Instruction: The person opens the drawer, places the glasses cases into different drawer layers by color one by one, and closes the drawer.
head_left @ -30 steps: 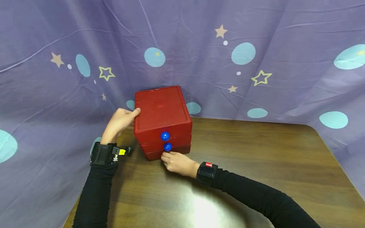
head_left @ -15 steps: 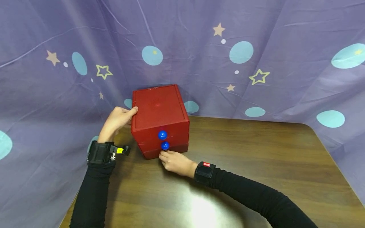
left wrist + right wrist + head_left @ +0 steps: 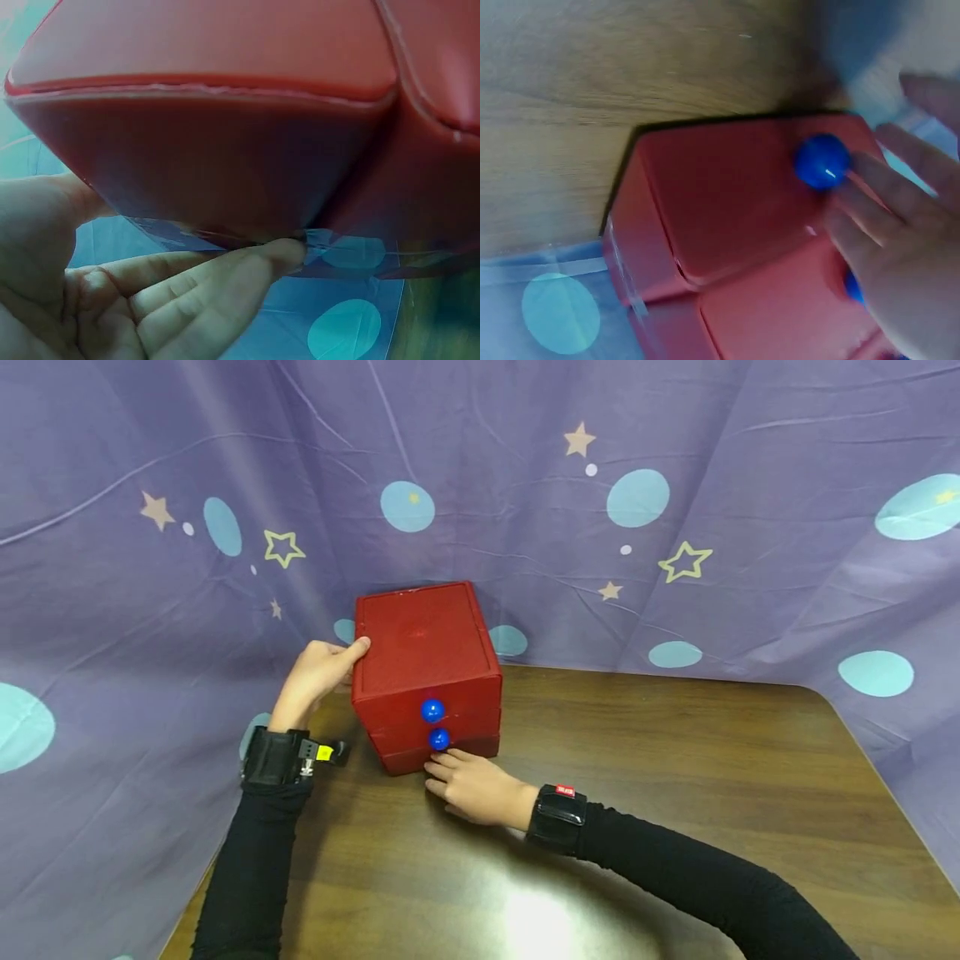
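A red box of stacked drawers (image 3: 420, 639) with round blue knobs stands on a wooden table. My left hand (image 3: 318, 672) steadies its left side, thumb on the top edge; the left wrist view shows straight fingers (image 3: 202, 296) lying against the side wall. In front of the lowest drawer, my right hand (image 3: 480, 789) has its fingers loosely spread. The right wrist view shows those fingers (image 3: 881, 187) right beside the lowest blue knob (image 3: 821, 161), nothing gripped. That knob is hidden in the head view, where two upper knobs (image 3: 432, 711) show. All the drawers look pushed in.
The brown table (image 3: 675, 793) extends to the right and the front. A purple curtain (image 3: 525, 485) with stars and dots hangs close behind the box and along the left. Clear tape (image 3: 622, 262) runs along the box's side.
The right hand's fingers, bunched at the lowest drawer's front before, have loosened and spread, and the hand has shifted slightly right. The left hand and the box stay in place.
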Demonstrator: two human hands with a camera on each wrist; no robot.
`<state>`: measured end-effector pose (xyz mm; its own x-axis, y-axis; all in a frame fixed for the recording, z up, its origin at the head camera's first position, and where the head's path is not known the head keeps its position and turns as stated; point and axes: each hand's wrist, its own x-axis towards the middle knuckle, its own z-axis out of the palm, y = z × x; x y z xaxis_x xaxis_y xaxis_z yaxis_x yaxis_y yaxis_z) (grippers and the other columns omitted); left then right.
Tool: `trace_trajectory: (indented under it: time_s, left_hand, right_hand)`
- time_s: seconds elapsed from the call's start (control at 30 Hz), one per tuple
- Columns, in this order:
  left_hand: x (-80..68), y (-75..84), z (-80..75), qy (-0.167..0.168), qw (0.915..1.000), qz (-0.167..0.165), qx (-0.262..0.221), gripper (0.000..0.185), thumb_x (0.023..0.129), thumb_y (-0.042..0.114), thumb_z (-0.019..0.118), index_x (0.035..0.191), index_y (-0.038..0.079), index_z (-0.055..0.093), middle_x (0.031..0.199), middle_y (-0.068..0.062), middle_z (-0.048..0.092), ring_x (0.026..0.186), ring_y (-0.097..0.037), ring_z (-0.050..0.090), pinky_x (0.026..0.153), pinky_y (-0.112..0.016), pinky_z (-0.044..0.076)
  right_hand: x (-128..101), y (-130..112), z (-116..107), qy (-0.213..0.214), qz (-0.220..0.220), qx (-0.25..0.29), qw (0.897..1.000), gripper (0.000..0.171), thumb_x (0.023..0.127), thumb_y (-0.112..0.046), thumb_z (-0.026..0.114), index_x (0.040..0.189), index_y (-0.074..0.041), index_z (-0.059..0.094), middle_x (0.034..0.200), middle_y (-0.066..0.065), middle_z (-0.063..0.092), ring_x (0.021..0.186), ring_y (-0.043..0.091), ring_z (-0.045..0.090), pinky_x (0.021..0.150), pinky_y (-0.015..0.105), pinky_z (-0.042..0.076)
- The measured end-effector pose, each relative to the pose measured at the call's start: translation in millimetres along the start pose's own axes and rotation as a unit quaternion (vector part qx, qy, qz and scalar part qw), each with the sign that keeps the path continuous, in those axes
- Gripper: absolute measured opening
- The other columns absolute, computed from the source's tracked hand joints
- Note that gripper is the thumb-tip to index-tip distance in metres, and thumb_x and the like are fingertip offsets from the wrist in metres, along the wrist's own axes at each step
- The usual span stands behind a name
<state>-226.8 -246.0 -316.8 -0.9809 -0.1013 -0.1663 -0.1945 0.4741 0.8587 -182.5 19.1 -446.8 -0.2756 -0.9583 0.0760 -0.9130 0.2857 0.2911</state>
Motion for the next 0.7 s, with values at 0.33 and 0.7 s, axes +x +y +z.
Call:
trace_trajectory:
  time_s: [0.33,0.7]
  left_hand:
    - [-16.7,-6.3,2.0,0.044,0.9923,0.032,0.111,0.073,0.103,0.062,0.040,0.138,0.002,0.063,0.129,-0.020,0.068,0.118,-0.033,0.064,0.099,-0.043,0.052]
    - [-51.9,7.8,50.2,0.236,0.9574,0.156,0.062,0.053,0.103,0.037,0.057,0.148,0.008,0.054,0.149,-0.013,0.055,0.142,-0.030,0.050,0.120,-0.048,0.039]
  right_hand:
    - [-51,19,-43,0.000,0.096,0.196,0.976,0.068,0.097,-0.051,0.065,0.152,-0.015,0.049,0.156,0.010,0.049,0.149,0.030,0.040,0.123,0.055,0.034]
    - [-110,40,-64,0.091,0.205,0.258,0.940,0.076,0.093,-0.047,0.071,0.155,-0.013,0.044,0.158,0.010,0.046,0.150,0.032,0.038,0.124,0.059,0.027]
